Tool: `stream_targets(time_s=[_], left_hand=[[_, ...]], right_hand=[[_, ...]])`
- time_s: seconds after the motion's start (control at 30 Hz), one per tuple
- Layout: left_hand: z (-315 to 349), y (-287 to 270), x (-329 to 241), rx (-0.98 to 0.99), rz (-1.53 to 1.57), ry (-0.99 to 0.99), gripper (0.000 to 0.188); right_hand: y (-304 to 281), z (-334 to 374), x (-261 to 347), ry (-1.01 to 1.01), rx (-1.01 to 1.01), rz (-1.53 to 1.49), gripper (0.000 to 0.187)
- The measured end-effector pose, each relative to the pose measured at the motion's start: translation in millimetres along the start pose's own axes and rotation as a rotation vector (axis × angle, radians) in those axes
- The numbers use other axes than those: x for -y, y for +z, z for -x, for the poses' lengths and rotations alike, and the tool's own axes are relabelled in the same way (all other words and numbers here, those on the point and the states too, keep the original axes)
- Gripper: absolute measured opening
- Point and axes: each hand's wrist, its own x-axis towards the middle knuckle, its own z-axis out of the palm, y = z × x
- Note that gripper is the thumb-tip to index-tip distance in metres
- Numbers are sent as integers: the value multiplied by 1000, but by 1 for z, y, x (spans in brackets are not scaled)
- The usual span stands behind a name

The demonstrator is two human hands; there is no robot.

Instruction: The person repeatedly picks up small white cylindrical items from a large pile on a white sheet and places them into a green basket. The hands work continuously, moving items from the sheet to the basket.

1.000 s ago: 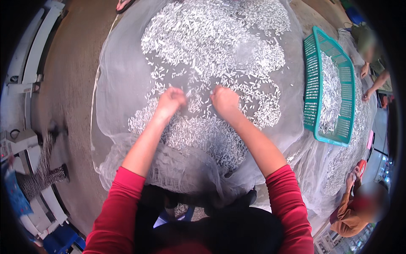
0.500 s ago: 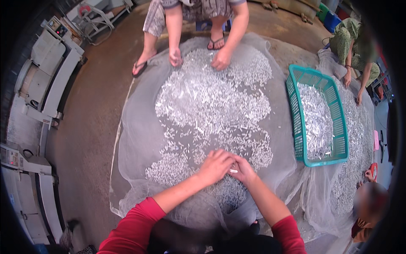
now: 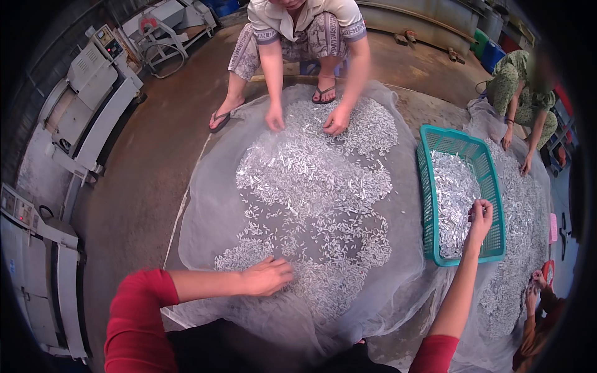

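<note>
Small silvery metal pieces [image 3: 323, 168] lie in a wide spread on a grey mesh net [image 3: 211, 186]. My left hand [image 3: 268, 276] rests low at the near edge of this spread, fingers stretched out over the pieces, with no piece visible in it. Off to the right, my right hand [image 3: 481, 217] is raised above a green plastic basket [image 3: 429, 205]. Its fingers are curled together; whatever they may hold is too small or hidden to make out. Longer shiny strips [image 3: 454, 186] fill much of the basket.
Across the net a co-worker [image 3: 305, 37] sits with both hands at the far pieces. Another person [image 3: 522, 93] crouches at the far right beside a second pile [image 3: 519, 217]; a third person's hands [image 3: 533, 289] show at the lower right. Grey machines [image 3: 81, 93] line the left side.
My hands were together over the near pieces. The right hand has swung right to above the basket, while the left has shifted left and down onto the pieces. The view has tilted up.
</note>
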Motion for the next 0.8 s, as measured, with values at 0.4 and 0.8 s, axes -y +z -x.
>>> stream_targets(time_s=[0.4,0.8], left_hand=[[18,28,20,-186,291,-197,19],[-10,47,92,-317,377,-478,20]], right_hand=[[65,0,8,-564,289,944,44],[227,142,-63,-271,965,1209,38]])
